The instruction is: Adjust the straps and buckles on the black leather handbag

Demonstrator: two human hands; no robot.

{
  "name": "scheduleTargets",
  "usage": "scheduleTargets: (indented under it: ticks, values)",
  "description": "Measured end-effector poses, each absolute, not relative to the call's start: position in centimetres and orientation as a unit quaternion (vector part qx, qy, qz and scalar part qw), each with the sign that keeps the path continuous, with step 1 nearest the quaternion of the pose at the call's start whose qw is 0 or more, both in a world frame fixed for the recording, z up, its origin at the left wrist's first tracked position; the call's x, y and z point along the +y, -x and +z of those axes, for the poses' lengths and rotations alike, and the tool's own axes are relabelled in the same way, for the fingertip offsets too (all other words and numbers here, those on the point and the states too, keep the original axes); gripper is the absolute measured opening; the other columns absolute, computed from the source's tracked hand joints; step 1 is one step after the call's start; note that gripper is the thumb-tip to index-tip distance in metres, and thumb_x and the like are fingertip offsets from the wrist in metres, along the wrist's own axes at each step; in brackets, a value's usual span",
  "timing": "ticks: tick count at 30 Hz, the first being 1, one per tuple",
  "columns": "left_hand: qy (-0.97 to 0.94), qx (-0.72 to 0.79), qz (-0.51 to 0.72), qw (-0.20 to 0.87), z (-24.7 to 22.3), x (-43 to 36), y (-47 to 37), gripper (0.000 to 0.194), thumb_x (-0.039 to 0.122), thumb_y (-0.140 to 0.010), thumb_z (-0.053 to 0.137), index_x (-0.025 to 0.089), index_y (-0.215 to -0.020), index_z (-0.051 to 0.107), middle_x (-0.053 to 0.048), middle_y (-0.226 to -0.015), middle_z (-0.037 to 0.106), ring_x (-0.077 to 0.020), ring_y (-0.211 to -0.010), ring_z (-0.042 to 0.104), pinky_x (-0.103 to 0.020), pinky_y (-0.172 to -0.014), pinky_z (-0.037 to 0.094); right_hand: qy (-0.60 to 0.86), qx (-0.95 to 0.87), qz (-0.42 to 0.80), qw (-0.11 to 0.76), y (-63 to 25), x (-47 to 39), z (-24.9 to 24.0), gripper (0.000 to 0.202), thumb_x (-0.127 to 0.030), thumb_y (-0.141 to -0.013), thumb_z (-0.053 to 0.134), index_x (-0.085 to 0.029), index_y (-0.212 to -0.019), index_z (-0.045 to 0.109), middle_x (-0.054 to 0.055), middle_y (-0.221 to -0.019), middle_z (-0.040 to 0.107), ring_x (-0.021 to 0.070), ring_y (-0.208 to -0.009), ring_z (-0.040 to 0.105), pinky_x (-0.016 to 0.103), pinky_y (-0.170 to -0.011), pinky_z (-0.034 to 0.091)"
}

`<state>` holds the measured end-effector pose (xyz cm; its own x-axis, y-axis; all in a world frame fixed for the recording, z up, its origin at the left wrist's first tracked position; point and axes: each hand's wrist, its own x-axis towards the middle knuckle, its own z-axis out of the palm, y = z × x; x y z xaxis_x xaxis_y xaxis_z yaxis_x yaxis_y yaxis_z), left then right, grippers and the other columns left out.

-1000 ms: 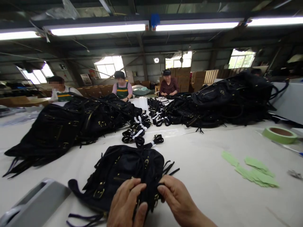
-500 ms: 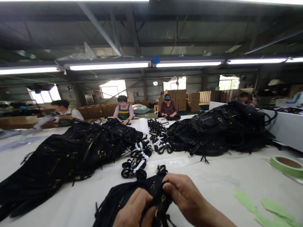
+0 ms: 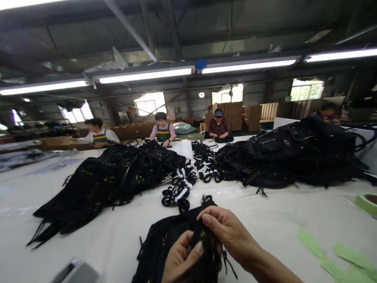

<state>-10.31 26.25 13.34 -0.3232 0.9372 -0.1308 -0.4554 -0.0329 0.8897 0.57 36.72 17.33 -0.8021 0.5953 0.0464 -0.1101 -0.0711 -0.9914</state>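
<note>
A black bag [image 3: 156, 239] with gold-coloured metal fittings lies at the front of the white table, under both hands. My left hand [image 3: 184, 257] grips its dark fabric low on the near side, thumb on top. Higher up, my right hand [image 3: 225, 232] pinches the bag's upper edge between thumb and fingers. Black cords dangle at the bag's right side, and a small loop sticks up at its top. The fingers hide part of the fabric between them.
Black bags are heaped left [image 3: 118, 177] and right [image 3: 294, 153]. Bundled black straps with white wraps [image 3: 179, 192] lie between them. Green tape [image 3: 366, 202] and green strips [image 3: 312, 243] are at right, a grey object [image 3: 75, 271] at front left. Several people sit across the table [image 3: 141, 251].
The view has shifted left, so the scene sits further right. My left hand has turned, showing its thumb and fingers more openly on the bag. The grey object has come into view.
</note>
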Motion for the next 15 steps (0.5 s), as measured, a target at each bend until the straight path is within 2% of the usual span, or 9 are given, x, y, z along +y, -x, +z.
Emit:
scheduleTargets:
  ticks: [3,6,8,11,15]
  values:
    - [-0.201,0.482,0.652,0.55,9.0,25.9,8.4,0.047,0.05,-0.061,0.083,0.015,-0.075,0.054,0.003,-0.054,0.056,-0.0037,-0.044,0.044,-0.015,-0.046,0.031,0.226,-0.608,0.728,0.224,-2.5,36.0,12.8,0.055,-0.064,-0.071,0.07,-0.013,-0.088,0.056,-0.004,-0.06,0.048,0.0067,-0.048,0.041,0.018,-0.044,0.032]
    - [-0.206,0.506,0.621,0.562,5.6,25.0,6.3,0.052,0.056,-0.058,0.082,0.015,-0.076,0.055,0.002,-0.058,0.058,-0.0048,-0.049,0.046,-0.016,-0.05,0.034,0.277,-0.589,0.732,0.201,-5.0,35.3,8.7,0.047,-0.058,-0.074,0.069,-0.013,-0.08,0.055,-0.003,-0.063,0.05,0.0068,-0.051,0.042,0.019,-0.049,0.033]
    - [-0.254,0.527,0.583,0.564,4.6,24.4,5.5,0.051,0.059,-0.064,0.076,0.015,-0.082,0.059,0.001,-0.063,0.059,-0.0067,-0.053,0.049,-0.018,-0.053,0.036,0.31,-0.581,0.726,0.197,-6.5,35.0,6.9,0.042,-0.055,-0.076,0.066,-0.014,-0.079,0.055,-0.003,-0.064,0.049,0.0073,-0.052,0.041,0.02,-0.05,0.035]
    - [-0.336,0.556,0.498,0.574,4.3,24.8,5.5,0.045,0.059,-0.078,0.062,0.016,-0.092,0.06,0.002,-0.065,0.055,-0.0077,-0.055,0.048,-0.019,-0.054,0.037,0.331,-0.569,0.725,0.203,-8.3,35.0,5.7,0.036,-0.049,-0.078,0.064,-0.014,-0.081,0.056,-0.004,-0.062,0.046,0.0074,-0.051,0.037,0.02,-0.048,0.03]
    - [-0.435,0.558,0.408,0.576,5.2,27.0,5.9,0.036,0.052,-0.085,0.055,0.017,-0.094,0.059,0.0,-0.076,0.056,-0.0108,-0.063,0.05,-0.022,-0.058,0.041,0.334,-0.558,0.718,0.246,-9.6,35.3,5.3,0.029,-0.04,-0.078,0.064,-0.013,-0.088,0.057,-0.004,-0.064,0.047,0.0085,-0.056,0.039,0.02,-0.05,0.029]
